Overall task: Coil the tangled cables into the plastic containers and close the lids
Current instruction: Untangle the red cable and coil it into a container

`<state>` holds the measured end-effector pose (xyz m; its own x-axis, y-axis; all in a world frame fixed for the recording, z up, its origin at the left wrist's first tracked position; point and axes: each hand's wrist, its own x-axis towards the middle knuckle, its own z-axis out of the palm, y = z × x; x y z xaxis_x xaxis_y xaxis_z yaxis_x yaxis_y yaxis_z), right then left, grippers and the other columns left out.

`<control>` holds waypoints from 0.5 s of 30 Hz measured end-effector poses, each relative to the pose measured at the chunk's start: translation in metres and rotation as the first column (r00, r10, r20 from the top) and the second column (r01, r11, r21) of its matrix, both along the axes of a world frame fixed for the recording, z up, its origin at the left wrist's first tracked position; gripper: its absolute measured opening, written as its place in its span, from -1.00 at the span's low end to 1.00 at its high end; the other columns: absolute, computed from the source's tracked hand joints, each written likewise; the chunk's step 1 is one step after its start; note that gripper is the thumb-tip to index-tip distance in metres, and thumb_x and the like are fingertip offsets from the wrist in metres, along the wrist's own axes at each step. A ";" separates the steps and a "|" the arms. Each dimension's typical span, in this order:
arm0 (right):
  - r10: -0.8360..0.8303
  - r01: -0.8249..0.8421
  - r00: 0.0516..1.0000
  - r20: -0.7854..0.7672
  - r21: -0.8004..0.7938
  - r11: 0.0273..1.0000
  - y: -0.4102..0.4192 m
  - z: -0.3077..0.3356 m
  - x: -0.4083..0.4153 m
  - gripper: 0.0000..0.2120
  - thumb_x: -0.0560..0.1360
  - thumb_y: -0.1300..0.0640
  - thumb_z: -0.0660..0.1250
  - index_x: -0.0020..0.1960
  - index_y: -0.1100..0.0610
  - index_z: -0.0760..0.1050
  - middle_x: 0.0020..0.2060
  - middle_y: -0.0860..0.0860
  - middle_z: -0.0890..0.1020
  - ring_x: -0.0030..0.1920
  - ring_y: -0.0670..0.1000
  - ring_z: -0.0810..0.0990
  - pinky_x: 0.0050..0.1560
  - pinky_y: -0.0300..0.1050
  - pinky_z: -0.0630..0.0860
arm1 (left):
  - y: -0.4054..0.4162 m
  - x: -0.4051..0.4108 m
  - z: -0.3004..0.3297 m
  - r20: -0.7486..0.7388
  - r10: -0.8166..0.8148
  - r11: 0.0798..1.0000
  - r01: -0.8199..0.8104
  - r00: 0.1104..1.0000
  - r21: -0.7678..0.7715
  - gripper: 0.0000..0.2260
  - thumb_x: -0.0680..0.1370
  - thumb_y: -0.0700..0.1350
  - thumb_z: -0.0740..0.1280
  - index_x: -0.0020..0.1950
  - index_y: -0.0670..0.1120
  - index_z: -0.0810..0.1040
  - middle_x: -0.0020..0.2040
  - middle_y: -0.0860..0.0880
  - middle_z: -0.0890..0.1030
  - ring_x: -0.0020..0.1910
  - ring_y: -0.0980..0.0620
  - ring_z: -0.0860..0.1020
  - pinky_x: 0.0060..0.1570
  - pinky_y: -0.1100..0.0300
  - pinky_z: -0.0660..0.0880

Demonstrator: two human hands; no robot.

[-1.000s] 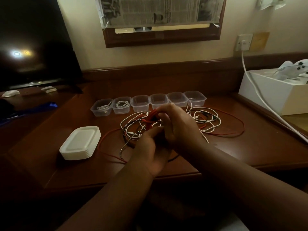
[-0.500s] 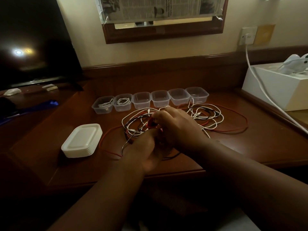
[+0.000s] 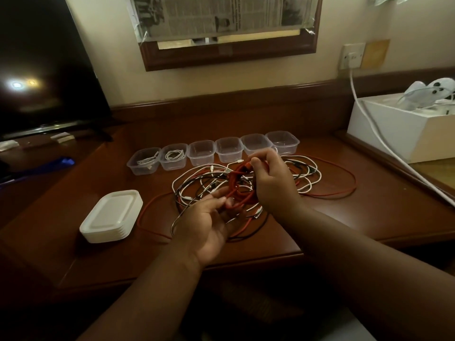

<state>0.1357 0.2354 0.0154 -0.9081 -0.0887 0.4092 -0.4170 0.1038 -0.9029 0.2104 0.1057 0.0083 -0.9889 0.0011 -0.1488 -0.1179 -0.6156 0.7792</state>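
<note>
Hands over tangle (image 3: 302, 173): right hand (image 3: 273, 183) pinches red cable (image 3: 240, 190) coil; left hand (image 3: 209, 225) grips its lower loops.

— Where does your one camera sit?
— On your head, looking forward and down across the counter (image 3: 307, 239) toward the wall (image 3: 344, 20).
— How near?
— Close: your forearms fill the lower frame, and the hands (image 3: 206, 225) are at centre.
</note>
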 end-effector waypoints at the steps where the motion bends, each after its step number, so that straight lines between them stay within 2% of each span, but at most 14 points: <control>1: 0.005 -0.001 0.998 0.064 -0.055 0.999 -0.001 0.000 -0.001 -0.90 0.67 0.14 0.17 0.06 0.06 0.46 -0.15 -0.05 0.57 -0.24 -0.14 0.56 -0.32 -0.33 0.48 | 0.002 -0.001 0.000 -0.009 0.012 0.997 -0.011 1.000 0.074 -0.77 0.62 -0.30 0.11 0.20 -0.24 0.49 -0.34 -0.06 0.48 -0.32 0.02 0.54 -0.17 0.08 0.64; 4: 0.008 0.026 0.981 0.196 -0.170 0.985 -0.004 0.001 -0.003 -0.90 0.67 0.08 0.16 0.07 0.03 0.45 -0.16 -0.01 0.53 -0.22 -0.07 0.51 -0.35 -0.26 0.46 | 0.005 -0.005 -0.001 0.006 0.054 0.965 -0.054 0.999 0.258 -0.89 0.61 -0.28 0.13 0.02 -0.23 0.44 -0.41 -0.02 0.35 -0.48 0.11 0.42 -0.26 0.18 0.63; 6: 0.048 0.037 0.951 0.304 -0.267 0.963 -0.007 0.001 -0.003 -0.89 0.67 0.08 0.16 0.09 0.03 0.46 -0.22 -0.02 0.50 -0.29 -0.09 0.47 -0.42 -0.28 0.44 | 0.006 -0.006 -0.003 0.037 0.032 0.954 -0.042 0.999 0.298 -0.95 0.54 -0.26 0.19 -0.11 -0.15 0.37 -0.42 0.02 0.29 -0.54 0.15 0.31 -0.47 0.30 0.48; 7: 0.080 0.041 0.927 0.366 -0.313 0.949 -0.008 0.001 -0.004 -0.88 0.67 0.08 0.16 0.09 0.04 0.46 -0.26 -0.03 0.49 -0.32 -0.10 0.44 -0.41 -0.27 0.44 | 0.006 -0.006 -0.005 0.055 0.018 0.964 -0.032 0.998 0.264 -0.94 0.52 -0.24 0.22 -0.14 -0.12 0.36 -0.42 0.03 0.27 -0.56 0.16 0.26 -0.55 0.35 0.37; 9: 0.152 0.053 0.858 0.490 -0.380 0.923 -0.009 0.004 -0.011 -0.86 0.67 0.06 0.16 0.09 0.04 0.48 -0.30 -0.03 0.46 -0.33 -0.09 0.42 -0.26 -0.17 0.52 | 0.006 -0.007 -0.011 0.062 0.012 0.997 -0.016 0.998 0.070 -0.90 0.56 -0.19 0.23 -0.16 -0.09 0.37 -0.42 0.04 0.25 -0.57 0.17 0.21 -0.61 0.36 0.20; 11: 0.239 0.073 0.767 0.596 -0.450 0.890 -0.009 0.006 -0.018 -0.85 0.67 0.05 0.17 0.11 0.06 0.49 -0.32 -0.02 0.46 -0.31 -0.06 0.44 -0.12 -0.02 0.59 | 0.005 -0.008 -0.015 0.017 0.017 0.985 -0.014 1.000 -0.171 -0.88 0.64 -0.13 0.20 -0.09 -0.09 0.44 -0.43 0.04 0.26 -0.55 0.16 0.19 -0.59 0.34 0.13; 13: 0.342 0.082 0.674 0.655 -0.526 0.847 -0.011 0.007 -0.021 -0.80 0.66 0.04 0.17 0.15 0.13 0.48 -0.32 0.00 0.49 -0.26 -0.02 0.52 -0.19 0.02 0.60 | 0.003 -0.013 -0.014 -0.069 0.047 0.929 -0.069 0.997 -0.363 -0.86 0.66 -0.09 0.19 0.04 -0.07 0.53 -0.46 0.09 0.34 -0.55 0.18 0.27 -0.57 0.34 0.20; 15: 0.450 0.036 0.600 0.662 -0.584 0.811 -0.013 0.004 -0.025 -0.75 0.67 0.06 0.15 0.20 0.20 0.46 -0.22 0.06 0.60 -0.15 0.05 0.64 -0.24 0.01 0.61 | -0.005 -0.023 -0.011 -0.154 0.105 0.868 -0.166 0.982 -0.468 -0.82 0.67 -0.10 0.17 0.07 -0.08 0.55 -0.49 0.13 0.48 -0.53 0.23 0.42 -0.52 0.40 0.34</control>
<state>0.1110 0.2224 0.0191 -0.8749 -0.3274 -0.3569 0.4756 -0.4416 -0.7608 0.1873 0.1002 -0.0023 -0.9843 -0.1752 0.0223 0.0524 -0.1689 0.9842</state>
